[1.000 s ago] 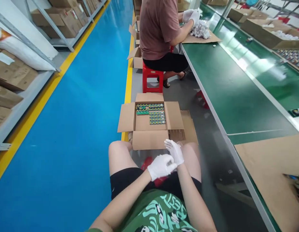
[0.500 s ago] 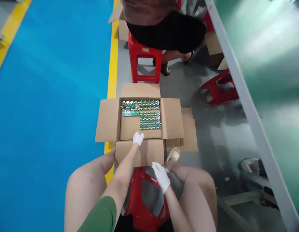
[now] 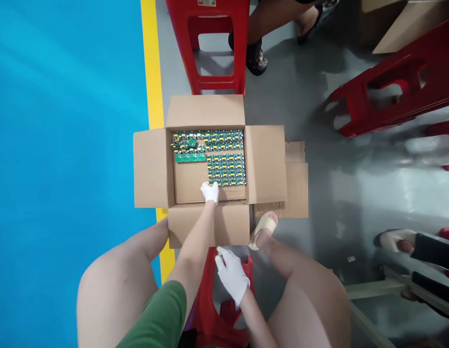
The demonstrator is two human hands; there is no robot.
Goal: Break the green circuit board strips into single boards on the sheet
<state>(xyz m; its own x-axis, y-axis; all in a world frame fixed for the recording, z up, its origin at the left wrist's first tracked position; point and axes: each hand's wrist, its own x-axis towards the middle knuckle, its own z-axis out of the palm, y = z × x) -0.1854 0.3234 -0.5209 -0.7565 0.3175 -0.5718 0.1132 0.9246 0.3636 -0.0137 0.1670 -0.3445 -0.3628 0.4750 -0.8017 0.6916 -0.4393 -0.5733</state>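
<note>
Here's the left hand, white-gloved, in over the open cardboard box, fingertips right at the near edge of a block of circuit boards. Thumb and fingers look slightly apart, a narrow gap at most, but the hand is small and seen from above, so I can't tell whether it has hold of a board. That block spreads ahead of the grip and to its right, row upon row, green dotted with yellow. Farther ahead, another band of boards; ahead and left, a jumbled pile with a bright green strip along its near side.

Over to the right hand: gloved too, behind the left one and to its right, fingers wide and loose above a red stool. Between the two hands lies the box's near flap, the left forearm crossing over it. Right of the grip, past the right flap, flattened cardboard on the grey floor, a pale sandal closer in. Well ahead of the grip, a second red stool, and beside it another person's dark shoe.
</note>
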